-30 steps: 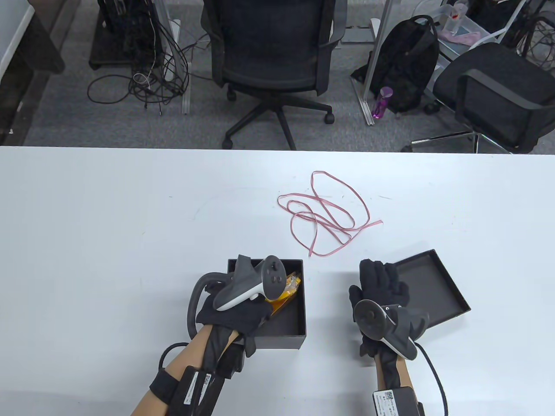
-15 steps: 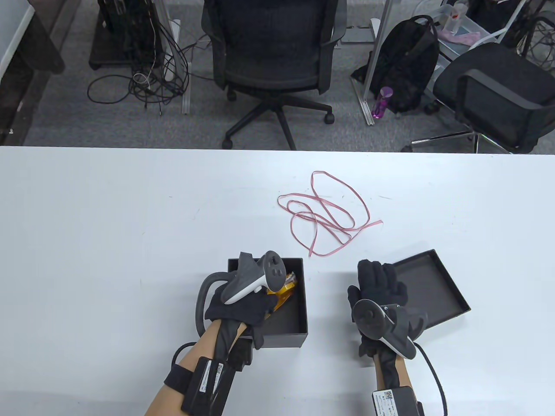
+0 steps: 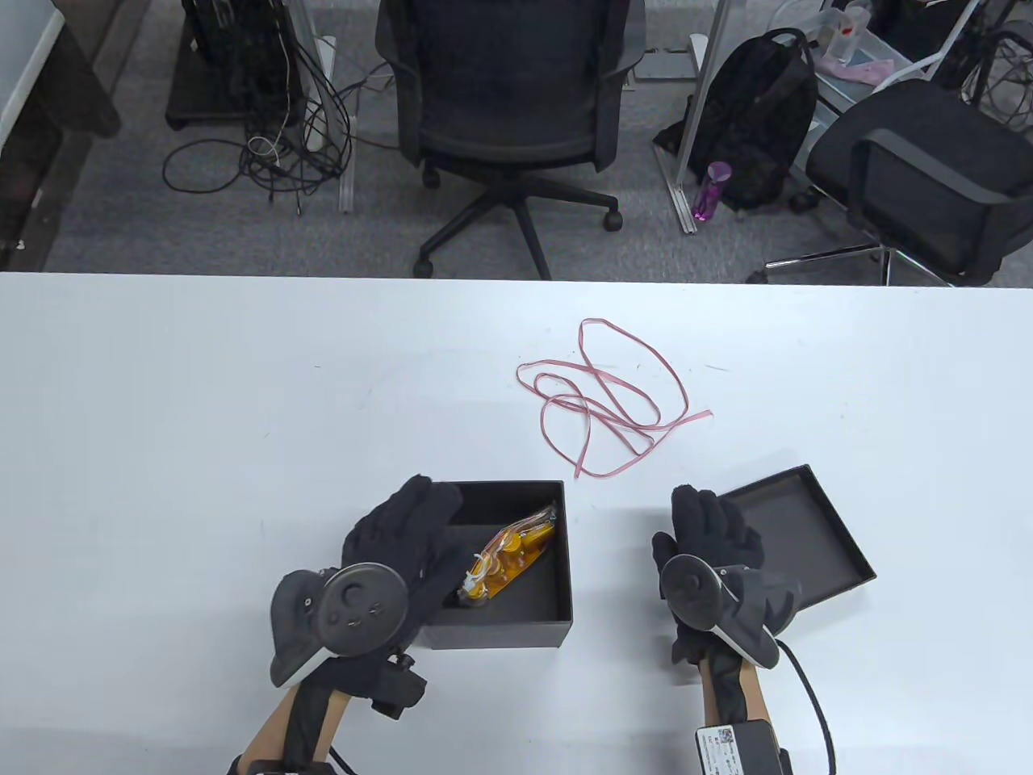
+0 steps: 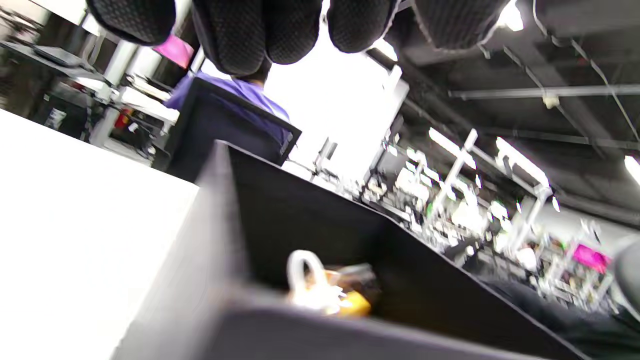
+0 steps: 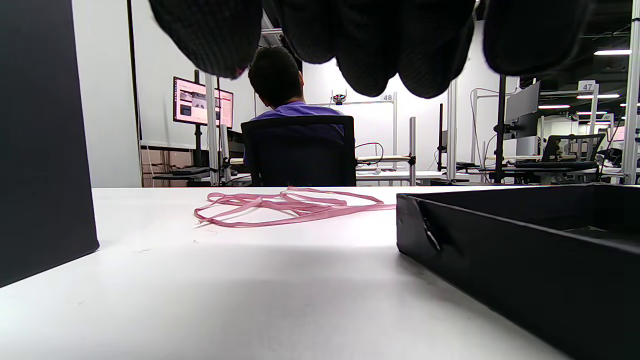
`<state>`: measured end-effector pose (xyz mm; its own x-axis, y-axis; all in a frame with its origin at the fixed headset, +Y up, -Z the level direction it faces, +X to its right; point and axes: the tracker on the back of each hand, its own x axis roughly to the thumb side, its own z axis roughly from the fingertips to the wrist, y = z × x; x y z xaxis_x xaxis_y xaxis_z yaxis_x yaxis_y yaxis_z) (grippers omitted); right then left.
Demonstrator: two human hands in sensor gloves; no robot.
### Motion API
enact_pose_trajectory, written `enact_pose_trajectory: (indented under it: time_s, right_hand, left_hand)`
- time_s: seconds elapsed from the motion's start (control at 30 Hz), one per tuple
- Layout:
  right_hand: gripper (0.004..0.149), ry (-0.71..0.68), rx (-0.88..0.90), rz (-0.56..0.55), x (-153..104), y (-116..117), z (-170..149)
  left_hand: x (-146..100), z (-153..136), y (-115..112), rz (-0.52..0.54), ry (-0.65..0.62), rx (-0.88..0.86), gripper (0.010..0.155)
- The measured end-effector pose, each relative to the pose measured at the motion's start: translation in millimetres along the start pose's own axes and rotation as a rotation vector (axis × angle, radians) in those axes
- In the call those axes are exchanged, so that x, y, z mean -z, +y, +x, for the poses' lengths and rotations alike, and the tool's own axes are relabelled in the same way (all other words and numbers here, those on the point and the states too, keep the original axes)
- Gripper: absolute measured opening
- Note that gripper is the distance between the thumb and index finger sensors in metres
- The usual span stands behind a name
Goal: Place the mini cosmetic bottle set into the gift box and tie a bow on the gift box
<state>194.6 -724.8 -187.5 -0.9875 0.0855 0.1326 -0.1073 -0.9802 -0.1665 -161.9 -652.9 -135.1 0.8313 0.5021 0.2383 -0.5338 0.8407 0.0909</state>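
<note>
Clear packet of small amber cosmetic bottles (image 3: 508,557) lies inside open black square gift box (image 3: 557,565) on white counter (image 3: 202,420), left hand (image 3: 399,537) fingers straight over box's left rim holding nothing, right hand (image 3: 714,537) fingers flat, empty, beside black lid (image 3: 807,533), pink ribbon (image 3: 609,400) loose beyond.

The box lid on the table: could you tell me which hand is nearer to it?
Right. The right hand rests at the box lid's left edge; the left hand is across the gift box, at its left wall.
</note>
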Motion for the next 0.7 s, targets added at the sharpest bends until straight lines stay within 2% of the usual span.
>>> enact_pose_trajectory:
  time_s: [0.17, 0.33, 0.43, 0.7]
  right_hand:
    - [0.066, 0.030, -0.015, -0.001, 0, -2, -8]
    - [0.068, 0.100, -0.017, 0.017, 0, -1, -25]
    - [0.073, 0.154, -0.007, 0.073, 0, 3, -38]
    - [0.084, 0.227, -0.043, 0.210, 0, 22, -54]
  left_hand:
    - [-15, -59, -24, 0.031, 0.128, -0.059, 0.069]
    - [-15, -95, -54, -0.091, 0.234, -0.081, 0.070]
    - [-15, -103, -70, -0.158, 0.264, -0.050, 0.070]
    - [-14, -105, -91, -0.249, 0.269, 0.065, 0.070]
